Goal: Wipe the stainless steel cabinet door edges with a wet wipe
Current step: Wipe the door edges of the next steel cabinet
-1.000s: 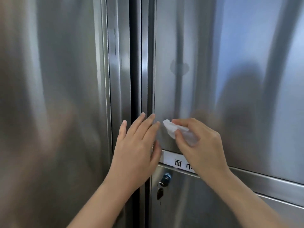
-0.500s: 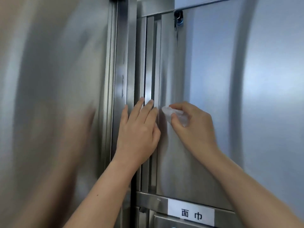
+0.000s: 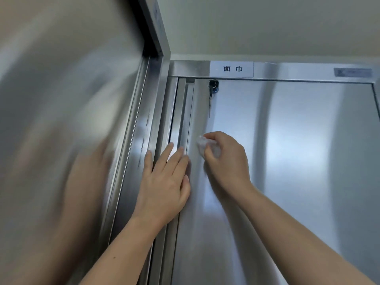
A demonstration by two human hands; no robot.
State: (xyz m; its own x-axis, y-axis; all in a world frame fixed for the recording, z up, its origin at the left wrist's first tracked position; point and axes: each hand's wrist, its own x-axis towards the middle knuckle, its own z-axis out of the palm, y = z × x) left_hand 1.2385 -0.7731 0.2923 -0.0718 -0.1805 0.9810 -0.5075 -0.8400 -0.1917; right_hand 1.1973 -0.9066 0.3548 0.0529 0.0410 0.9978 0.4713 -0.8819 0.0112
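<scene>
A stainless steel cabinet door (image 3: 298, 161) fills the right side, its left edge (image 3: 190, 120) running up to the top frame. My right hand (image 3: 228, 163) pinches a crumpled white wet wipe (image 3: 202, 144) against the door face just right of that edge. My left hand (image 3: 164, 182) lies flat with straight fingers across the seam between the door edge and the neighbouring steel frame (image 3: 144, 140).
A key hangs from a lock (image 3: 213, 87) at the door's top left corner. A white label (image 3: 232, 68) with two characters sits on the top rail. Another steel cabinet side stands at the left, and a pale wall rises above.
Both hands have moved up the door edge, and the view has tilted upward. The top rail, its label and the lock have dropped into view.
</scene>
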